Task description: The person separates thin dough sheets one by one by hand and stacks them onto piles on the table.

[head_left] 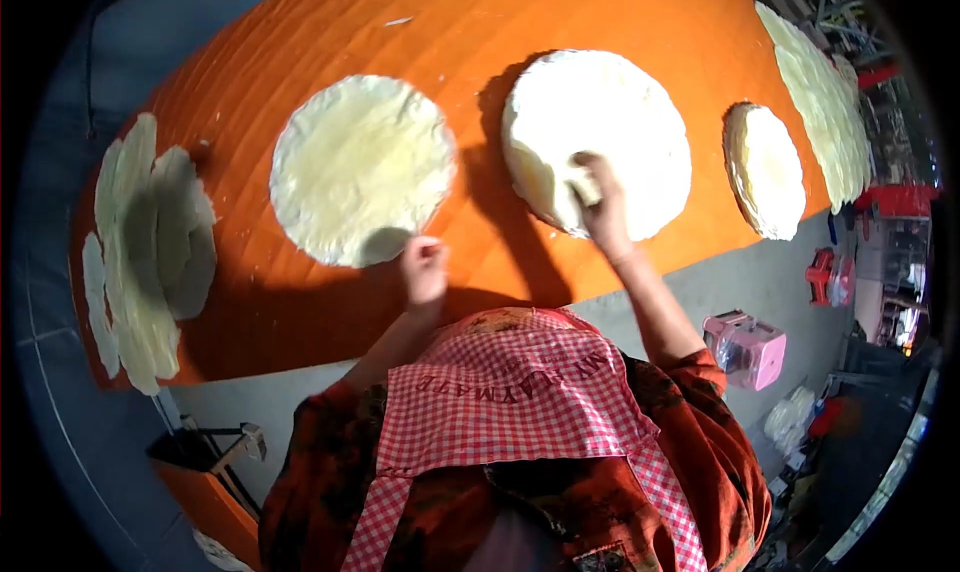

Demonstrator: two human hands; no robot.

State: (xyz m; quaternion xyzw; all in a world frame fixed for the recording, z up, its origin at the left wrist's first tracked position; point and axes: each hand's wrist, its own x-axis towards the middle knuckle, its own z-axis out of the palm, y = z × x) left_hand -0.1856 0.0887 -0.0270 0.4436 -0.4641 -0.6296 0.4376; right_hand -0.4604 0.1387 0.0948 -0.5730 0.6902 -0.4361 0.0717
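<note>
Right up close, a pink-checked apron (510,402) looms on the wearer's side of the left grip (427,272) and the right grip (606,212), and here's the orange counter (460,57), sweeping wide beneath them both! The thick dough round (620,102) sits directly under the right grip; the thinner dough round (360,172) lies beyond and left of the left grip, its near edge right beside it. Well left of that same grip, overlapping pale sheets (140,242); right of the right grip, a narrow-looking dough stack (765,172). And the right grip is pinching a small pale piece (584,185), blurred! Left grip: curled, pressed together, can't tell if anything's inside.
</note>
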